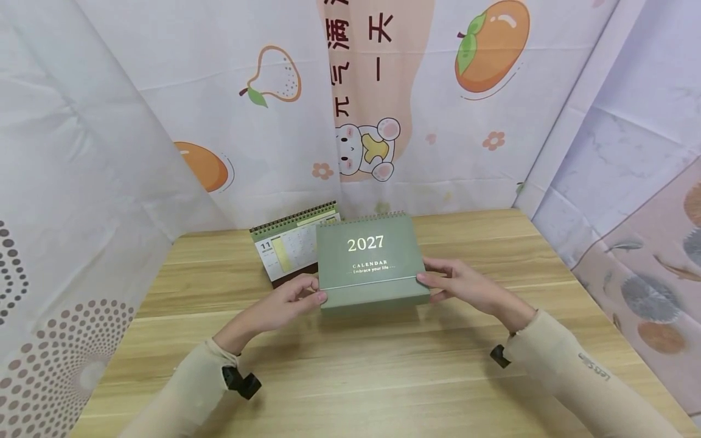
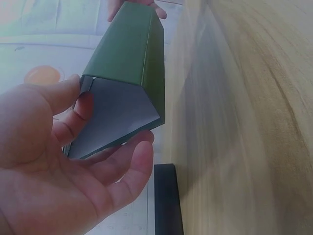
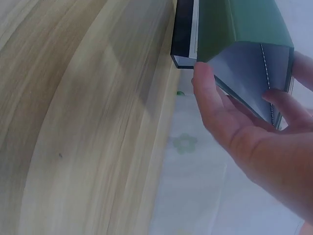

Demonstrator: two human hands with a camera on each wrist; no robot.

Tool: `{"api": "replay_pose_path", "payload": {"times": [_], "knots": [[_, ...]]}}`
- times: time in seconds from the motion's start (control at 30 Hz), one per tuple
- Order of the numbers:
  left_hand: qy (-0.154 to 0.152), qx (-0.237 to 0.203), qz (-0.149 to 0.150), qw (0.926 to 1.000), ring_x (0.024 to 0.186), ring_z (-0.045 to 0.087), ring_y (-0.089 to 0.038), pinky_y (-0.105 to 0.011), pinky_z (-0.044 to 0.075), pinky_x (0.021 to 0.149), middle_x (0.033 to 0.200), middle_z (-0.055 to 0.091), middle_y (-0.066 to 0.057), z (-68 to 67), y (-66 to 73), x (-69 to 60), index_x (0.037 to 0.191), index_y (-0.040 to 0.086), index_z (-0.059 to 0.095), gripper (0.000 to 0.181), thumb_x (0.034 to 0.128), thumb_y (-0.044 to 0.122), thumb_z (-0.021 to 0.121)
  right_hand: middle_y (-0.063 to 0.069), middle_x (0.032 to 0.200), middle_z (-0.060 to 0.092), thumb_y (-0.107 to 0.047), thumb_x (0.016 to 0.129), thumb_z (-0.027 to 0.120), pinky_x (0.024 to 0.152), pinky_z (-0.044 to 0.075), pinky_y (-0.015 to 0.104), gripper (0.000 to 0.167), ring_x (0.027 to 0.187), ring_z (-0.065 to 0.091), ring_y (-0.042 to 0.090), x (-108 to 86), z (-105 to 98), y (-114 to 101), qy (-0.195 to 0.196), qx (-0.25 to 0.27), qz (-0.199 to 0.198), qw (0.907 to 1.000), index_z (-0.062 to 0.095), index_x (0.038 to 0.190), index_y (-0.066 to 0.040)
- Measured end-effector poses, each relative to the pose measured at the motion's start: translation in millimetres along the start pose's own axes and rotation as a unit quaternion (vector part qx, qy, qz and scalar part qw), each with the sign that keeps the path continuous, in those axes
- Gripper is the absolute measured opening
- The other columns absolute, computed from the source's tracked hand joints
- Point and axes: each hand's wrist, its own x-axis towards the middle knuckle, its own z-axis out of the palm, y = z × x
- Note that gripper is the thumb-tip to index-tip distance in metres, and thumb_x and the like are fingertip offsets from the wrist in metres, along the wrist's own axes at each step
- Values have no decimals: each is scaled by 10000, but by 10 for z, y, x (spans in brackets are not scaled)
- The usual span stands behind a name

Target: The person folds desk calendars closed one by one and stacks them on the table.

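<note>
Green calendar, long axis crosswise (slightly slanted), spiral pointing away

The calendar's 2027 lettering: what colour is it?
The lettering is gold, on a green calendar; the head view shows it best.

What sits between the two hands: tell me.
The green 2027 calendar lies between the left hand and the right hand, gripped at both ends; the head view shows it.
</note>
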Motion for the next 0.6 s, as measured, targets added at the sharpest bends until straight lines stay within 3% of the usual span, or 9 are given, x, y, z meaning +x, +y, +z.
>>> {"api": "replay_pose_path", "payload": {"times": [0.1, 0.33, 0.6], "knots": [[67, 44, 23, 10000, 1125, 631, -259, -429, 504, 922, 1214, 581, -74, -2, 3, 13, 1020, 114, 595, 113, 1052, 221, 587, 205, 1510, 468, -221, 1065, 555, 919, 547, 485, 576, 1230, 598, 289, 8, 1, 15, -29, 162, -1, 9999, 339, 1576, -64], [98, 158, 62, 9998, 1117, 640, -262, -420, 518, 896, 1175, 598, -79, -8, 11, 57, 1020, 101, 594, 128, 1056, 223, 580, 189, 1613, 308, -253, 1060, 567, 923, 549, 478, 652, 1372, 442, 398, 13, 4, 25, 142, 175, 136, 9997, 250, 1609, -101], [165, 375, 133, 9991, 1075, 647, -241, -381, 535, 875, 1146, 567, -80, -8, 9, 117, 989, 110, 606, 141, 1047, 238, 598, 249, 1517, 354, -248, 1017, 649, 891, 565, 462, 776, 1160, 602, 297, 5, -3, 41, 420, 91, 303, 9986, 185, 1624, -110]]}}
